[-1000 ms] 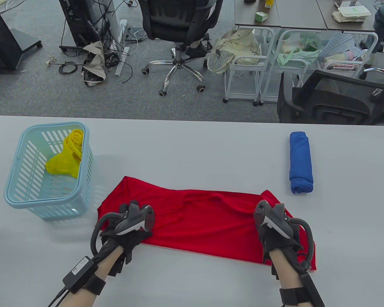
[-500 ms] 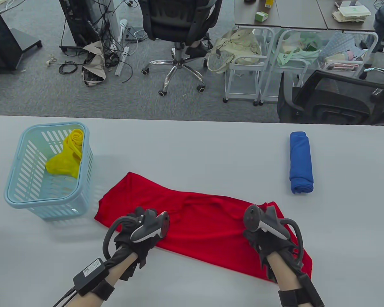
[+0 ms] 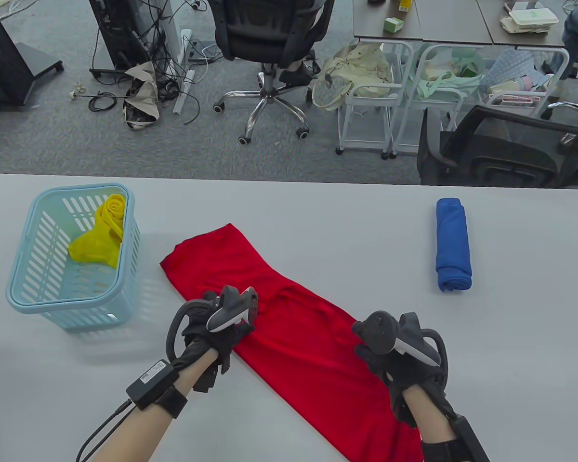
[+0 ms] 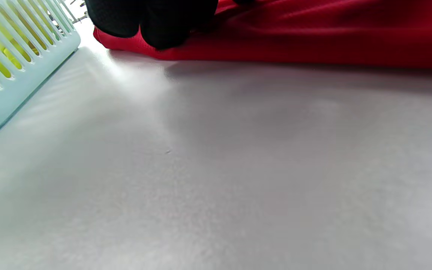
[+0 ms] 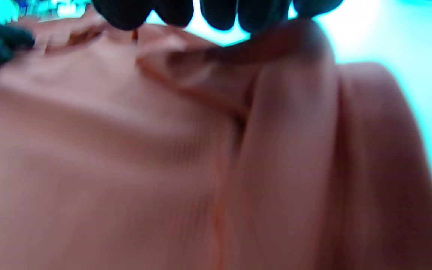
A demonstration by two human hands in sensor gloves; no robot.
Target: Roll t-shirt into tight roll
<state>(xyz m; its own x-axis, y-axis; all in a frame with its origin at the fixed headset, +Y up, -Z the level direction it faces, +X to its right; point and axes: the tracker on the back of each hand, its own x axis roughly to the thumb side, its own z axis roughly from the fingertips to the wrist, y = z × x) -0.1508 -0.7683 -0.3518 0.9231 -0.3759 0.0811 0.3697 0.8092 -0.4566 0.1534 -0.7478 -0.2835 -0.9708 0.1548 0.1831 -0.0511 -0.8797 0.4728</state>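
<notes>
A red t-shirt (image 3: 298,346), folded into a long strip, lies diagonally on the grey table from upper left to the bottom edge. My left hand (image 3: 212,332) grips its left edge; in the left wrist view the gloved fingers (image 4: 163,26) press on the red cloth (image 4: 313,33). My right hand (image 3: 390,356) grips the strip's right edge; in the blurred right wrist view the fingertips (image 5: 219,15) hold a fold of the cloth (image 5: 201,150).
A light blue basket (image 3: 24,293) with a yellow garment (image 3: 98,233) stands at the left, close to the shirt's far end. A rolled blue shirt (image 3: 453,245) lies at the right. Office chairs and carts stand beyond the table's far edge.
Both hands have turned the red shirt clockwise, from lying crosswise to lying diagonally. The left hand moved up and right; the right hand moved left and toward me.
</notes>
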